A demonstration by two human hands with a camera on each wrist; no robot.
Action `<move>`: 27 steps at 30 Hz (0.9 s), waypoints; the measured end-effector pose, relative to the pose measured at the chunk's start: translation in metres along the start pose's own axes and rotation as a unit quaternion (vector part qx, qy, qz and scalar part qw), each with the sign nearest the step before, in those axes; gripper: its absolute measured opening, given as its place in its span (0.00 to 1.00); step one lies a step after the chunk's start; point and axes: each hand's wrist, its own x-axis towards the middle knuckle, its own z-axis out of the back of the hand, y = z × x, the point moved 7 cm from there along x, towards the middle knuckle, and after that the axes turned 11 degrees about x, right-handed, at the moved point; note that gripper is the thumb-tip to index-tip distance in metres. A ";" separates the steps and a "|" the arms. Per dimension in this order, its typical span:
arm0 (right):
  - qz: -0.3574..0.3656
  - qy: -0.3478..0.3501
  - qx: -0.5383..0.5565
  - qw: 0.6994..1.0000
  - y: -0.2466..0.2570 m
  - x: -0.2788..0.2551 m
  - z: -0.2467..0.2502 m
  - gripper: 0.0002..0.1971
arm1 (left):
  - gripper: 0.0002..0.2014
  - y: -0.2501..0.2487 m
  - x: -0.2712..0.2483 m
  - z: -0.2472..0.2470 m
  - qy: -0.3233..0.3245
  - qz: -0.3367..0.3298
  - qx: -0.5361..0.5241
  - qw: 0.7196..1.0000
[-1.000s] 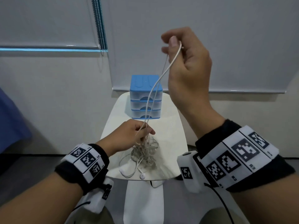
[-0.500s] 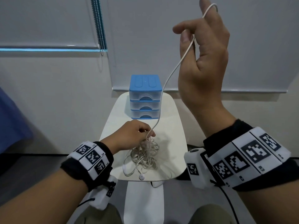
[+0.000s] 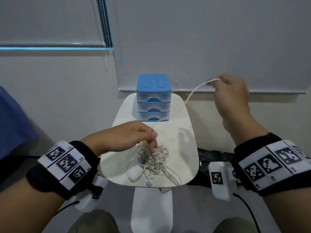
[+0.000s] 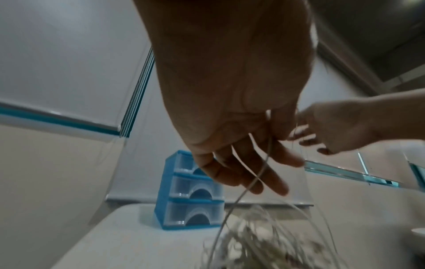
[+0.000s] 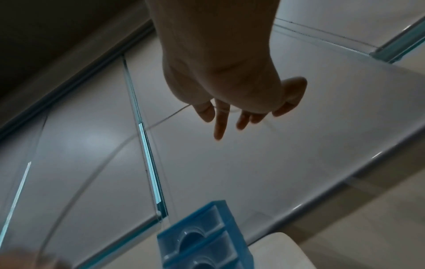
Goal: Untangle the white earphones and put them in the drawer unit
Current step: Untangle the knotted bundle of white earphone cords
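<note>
Plainly, little of the task is done. On the small white rounded table (image 3: 188, 148), the three-drawer blue and clear plastic drawer unit (image 3: 154, 98) at the far edge is seen with every drawer closed; contents cannot be made out. The tangled white earphones (image 3: 152, 161) are bunched near the front edge, pinched at the top by the left hand (image 3: 127, 138). One freed strand is held drawn out by the right hand (image 3: 230, 95).

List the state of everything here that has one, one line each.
drawer unit: three drawers, all closed.
earphones: still tangled on the table, one strand pulled out.
left hand: pinching the bundle's top.
right hand: holding the strand, raised rightward.
</note>
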 end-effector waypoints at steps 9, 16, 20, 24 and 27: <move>-0.072 0.204 -0.234 0.948 -0.055 -0.037 -0.035 0.13 | 0.24 -0.059 -0.002 0.080 -0.250 -0.041 0.006 0.967; -0.062 0.512 0.006 0.857 -0.028 -0.097 -0.096 0.19 | 0.23 -0.084 0.011 0.071 -0.230 -0.106 -0.154 0.955; -0.063 0.581 -0.024 0.811 -0.023 -0.123 -0.109 0.11 | 0.23 -0.091 0.010 0.068 -0.243 -0.142 -0.173 0.944; -0.066 0.510 0.043 0.856 -0.020 -0.111 -0.106 0.10 | 0.22 -0.088 0.006 0.059 -0.222 -0.167 -0.250 0.928; -0.045 0.488 0.071 0.869 -0.016 -0.104 -0.102 0.09 | 0.19 -0.089 0.007 0.052 -0.201 -0.186 -0.295 0.915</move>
